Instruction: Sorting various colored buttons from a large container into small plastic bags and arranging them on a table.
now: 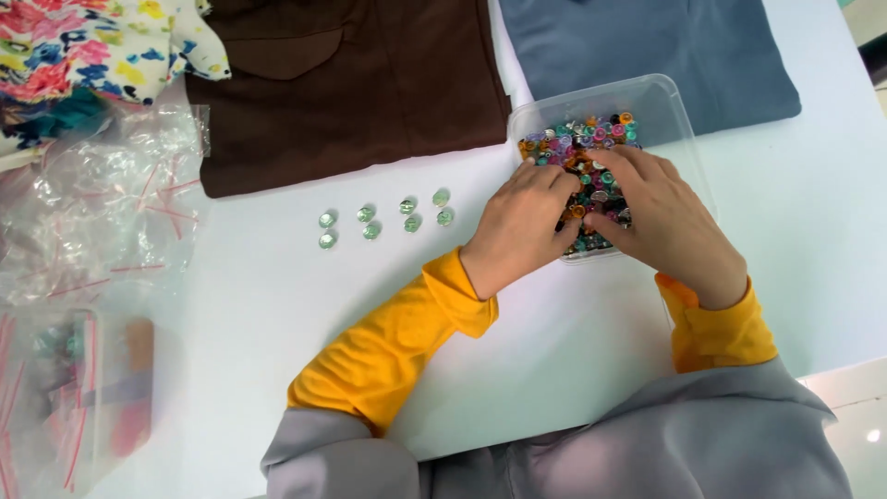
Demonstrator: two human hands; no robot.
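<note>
Both hands reach into a clear plastic tub (pixel 647 97) of mixed coloured beads (pixel 584 139), and I cannot tell whether either grip is closed on anything. My left hand (pixel 522 226) lies over the tub's near left corner, fingers curled down among the beads, the fingertips out of sight. My right hand (pixel 667 222) lies over the near right part of the tub, fingers pointing left until they nearly meet the left hand; its fingertips are buried too. Whether any single bead is pinched stays hidden beneath the knuckles.

The tub sits on a white counter (pixel 277 305), its far edge resting over a folded blue-grey garment (pixel 647 46). Left of that lies a folded brown garment (pixel 342 83) with a pocket, cut off at the top edge. Eight pale green beads (pixel 383 220) sit in loose pairs on the counter, just left of my left hand and near the brown cloth.

At far left, crumpled clear plastic bags (pixel 102 212) with red lines blur whatever they contain. A floral cloth (pixel 92 46) fills the top left corner, partly cropped. Yellow cuffs (pixel 397 342) and grey sleeves cover my forearms.
</note>
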